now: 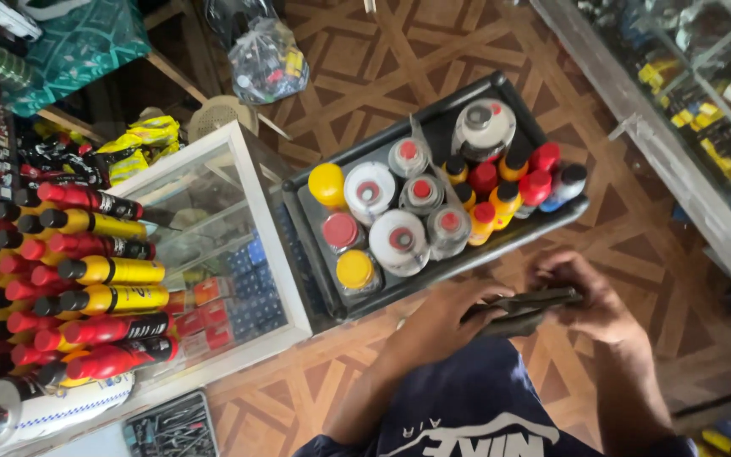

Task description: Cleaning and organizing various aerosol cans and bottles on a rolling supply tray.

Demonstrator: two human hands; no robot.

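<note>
A flat dark leather wallet [524,306] sits low in the view, above the patterned wooden floor [382,59]. The left hand [442,317] and right hand [590,296] each close a grip on it. Just beyond stands a black plastic tray [501,83] of capped spray cans and bottles.

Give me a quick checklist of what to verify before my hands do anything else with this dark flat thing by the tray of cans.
1. Left hand gripping the dark flat object: ok.
2. Right hand on its other end: ok.
3. What the object is: cannot tell, blurred.
4. Black tray holding the spray cans and small bottles upright: ok.
5. Hands apart from the tray: cannot tell.
6. Glass display case out of the hands' way: ok.
</note>
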